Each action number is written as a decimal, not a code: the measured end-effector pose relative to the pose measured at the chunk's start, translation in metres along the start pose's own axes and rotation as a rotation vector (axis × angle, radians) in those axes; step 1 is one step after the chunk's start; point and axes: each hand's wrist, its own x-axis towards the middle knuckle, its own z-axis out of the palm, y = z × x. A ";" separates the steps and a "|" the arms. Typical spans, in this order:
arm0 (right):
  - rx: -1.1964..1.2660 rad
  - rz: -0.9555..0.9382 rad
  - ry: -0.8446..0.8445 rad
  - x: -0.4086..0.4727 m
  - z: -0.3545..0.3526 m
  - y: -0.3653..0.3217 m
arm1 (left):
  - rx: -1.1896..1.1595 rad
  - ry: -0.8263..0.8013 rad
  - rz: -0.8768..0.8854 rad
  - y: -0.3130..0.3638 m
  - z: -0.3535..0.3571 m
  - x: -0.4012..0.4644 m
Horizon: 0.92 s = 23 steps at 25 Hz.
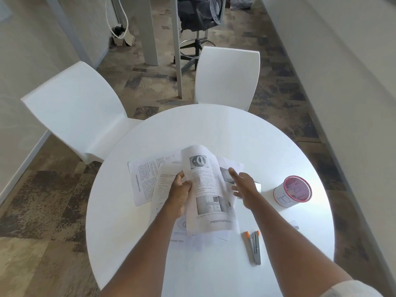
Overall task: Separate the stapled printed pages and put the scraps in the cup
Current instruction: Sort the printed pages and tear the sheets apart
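Note:
Printed pages (211, 196) with text and grey pictures lie in a loose pile at the middle of the round white table (214, 129). My left hand (181, 190) grips the left edge of the top page, which curls up off the pile. My right hand (243, 186) hovers at the right side of that page, fingers spread and holding nothing. Another printed sheet (139, 181) lies flat to the left. The cup (293, 192), white with a red rim and a letter on its side, stands to the right of the pile.
A metal stapler (254, 246) with orange tips lies opened out near the table's front right. A small paper scrap (294, 224) sits by the right edge. Two white chairs (227, 77) stand behind the table, a black office chair (199, 16) farther back.

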 end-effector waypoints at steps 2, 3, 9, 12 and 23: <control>0.073 0.100 -0.153 -0.006 0.003 -0.002 | -0.105 -0.079 -0.044 0.003 -0.002 -0.002; 0.090 0.121 -0.239 -0.010 0.004 -0.003 | -0.137 -0.110 -0.055 0.004 -0.002 -0.003; 0.291 -0.006 -0.534 -0.011 0.000 -0.002 | 0.128 -0.002 0.049 0.009 -0.003 -0.010; 0.219 -0.051 -0.419 -0.012 -0.013 -0.003 | 0.336 0.141 0.150 0.012 -0.009 -0.016; 0.021 -0.132 -0.037 -0.017 -0.024 0.006 | 1.163 0.613 -0.095 -0.006 -0.054 -0.019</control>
